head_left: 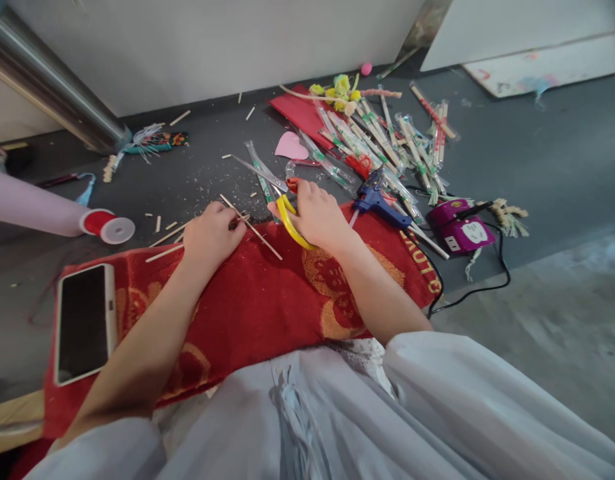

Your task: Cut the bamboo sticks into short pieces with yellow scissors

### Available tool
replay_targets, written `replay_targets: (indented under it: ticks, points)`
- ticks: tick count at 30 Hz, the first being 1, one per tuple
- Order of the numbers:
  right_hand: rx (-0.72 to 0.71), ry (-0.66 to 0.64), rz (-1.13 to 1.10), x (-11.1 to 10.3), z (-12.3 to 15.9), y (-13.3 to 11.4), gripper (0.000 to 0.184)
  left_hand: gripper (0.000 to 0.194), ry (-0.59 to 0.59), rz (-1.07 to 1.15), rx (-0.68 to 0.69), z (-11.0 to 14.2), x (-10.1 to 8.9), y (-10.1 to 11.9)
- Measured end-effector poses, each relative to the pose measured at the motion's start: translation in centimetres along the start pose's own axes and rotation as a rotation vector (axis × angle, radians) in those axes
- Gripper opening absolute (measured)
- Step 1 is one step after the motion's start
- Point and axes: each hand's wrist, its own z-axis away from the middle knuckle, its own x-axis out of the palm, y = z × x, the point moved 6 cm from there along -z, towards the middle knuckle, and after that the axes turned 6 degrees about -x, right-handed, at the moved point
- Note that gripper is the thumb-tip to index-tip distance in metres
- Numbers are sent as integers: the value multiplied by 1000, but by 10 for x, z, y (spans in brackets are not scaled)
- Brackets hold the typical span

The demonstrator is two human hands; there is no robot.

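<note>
Between the fingers of my left hand point(210, 235) is a thin wooden stick point(266, 243), slanting down to the right over the red towel point(267, 300). My right hand point(317, 215) is wrapped round the yellow handle of a pair of scissors point(291, 225), whose blades point up and left, apart from the stick. A clear wrapper with green print point(260, 170) lies under the blades. Cut stick pieces point(166, 253) and small chips lie beside my left hand. A bit of red stuff shows at my right fingertips; I cannot tell what it is.
Wrapped chopsticks point(372, 137) are heaped at the back right, near a blue glue gun point(380, 200) and a purple power socket point(460, 227) with a black cord. A phone point(85, 323) and a red thread spool point(107, 225) lie left. A metal leg point(57, 80) stands behind.
</note>
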Motion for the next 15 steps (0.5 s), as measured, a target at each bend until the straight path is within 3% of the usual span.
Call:
replay_targets:
  ticks: [10, 15]
  points:
    - [-10, 37, -19, 0, 0, 0, 76, 28, 29, 53, -23, 0, 1, -3]
    - [-22, 12, -34, -3, 2, -3, 74, 24, 132, 179, -20, -4, -6, -10]
